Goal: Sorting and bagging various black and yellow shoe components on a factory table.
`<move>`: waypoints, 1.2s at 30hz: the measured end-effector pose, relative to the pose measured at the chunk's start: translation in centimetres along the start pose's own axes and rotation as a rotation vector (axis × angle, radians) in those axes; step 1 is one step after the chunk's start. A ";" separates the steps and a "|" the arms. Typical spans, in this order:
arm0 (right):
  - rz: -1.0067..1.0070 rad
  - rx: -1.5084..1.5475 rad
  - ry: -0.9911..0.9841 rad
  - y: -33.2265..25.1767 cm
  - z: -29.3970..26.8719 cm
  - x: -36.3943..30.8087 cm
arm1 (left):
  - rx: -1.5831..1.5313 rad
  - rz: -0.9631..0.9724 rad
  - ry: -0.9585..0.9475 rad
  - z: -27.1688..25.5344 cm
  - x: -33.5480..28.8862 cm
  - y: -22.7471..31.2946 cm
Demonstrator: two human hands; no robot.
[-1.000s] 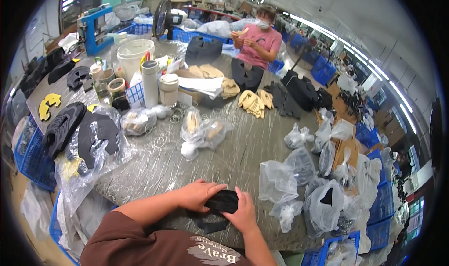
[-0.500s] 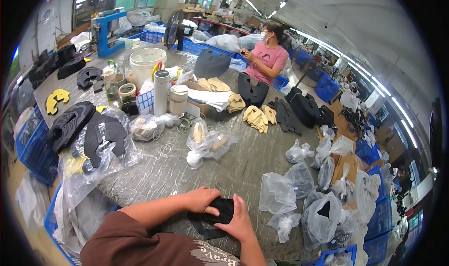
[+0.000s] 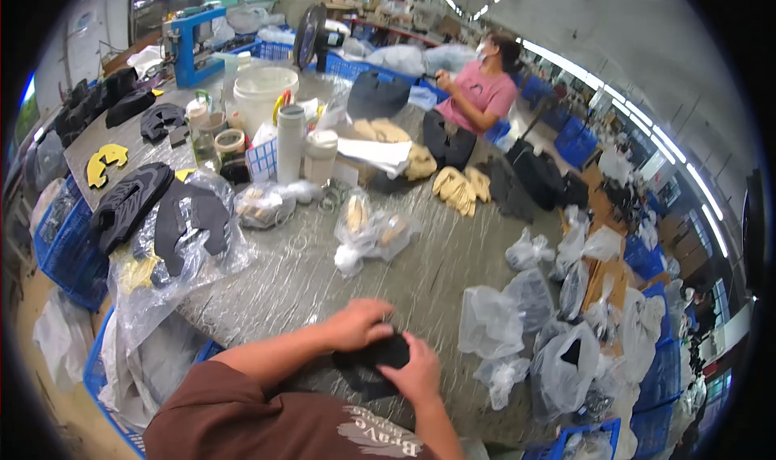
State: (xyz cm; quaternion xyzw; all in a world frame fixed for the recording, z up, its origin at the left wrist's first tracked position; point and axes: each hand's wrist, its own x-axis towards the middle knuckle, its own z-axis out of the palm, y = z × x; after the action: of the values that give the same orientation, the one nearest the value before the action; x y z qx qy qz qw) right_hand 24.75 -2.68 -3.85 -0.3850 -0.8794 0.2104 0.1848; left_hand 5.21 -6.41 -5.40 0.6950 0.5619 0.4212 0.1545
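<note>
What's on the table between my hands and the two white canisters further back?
In the head view, a clear plastic bag of small pale parts lies between the hands' black piece and the white canisters.

Bare table lies open ahead of the hands; plastic bags crowd the right.

Factory floor, looks like a shoe-parts workshop.
Big worktable w/ plastic-wrapped top, covered in black cut-out pieces, tan pieces & lots of clear plastic bags. Blue crates around the edges, blue press machine + fan at the far end, strip lights overhead, another worker seated at the table.
</note>
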 end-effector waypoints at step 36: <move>-0.070 -0.005 -0.019 -0.5 -1.3 1.3 | -0.319 -0.177 0.048 2.2 -0.9 -3.4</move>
State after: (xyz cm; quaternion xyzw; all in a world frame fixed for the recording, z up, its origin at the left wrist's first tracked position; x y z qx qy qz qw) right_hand 24.25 -1.74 -2.30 -0.3522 -0.8947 0.2053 0.1826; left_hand 4.66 -5.56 -9.43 0.5993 0.5506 0.5059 0.2858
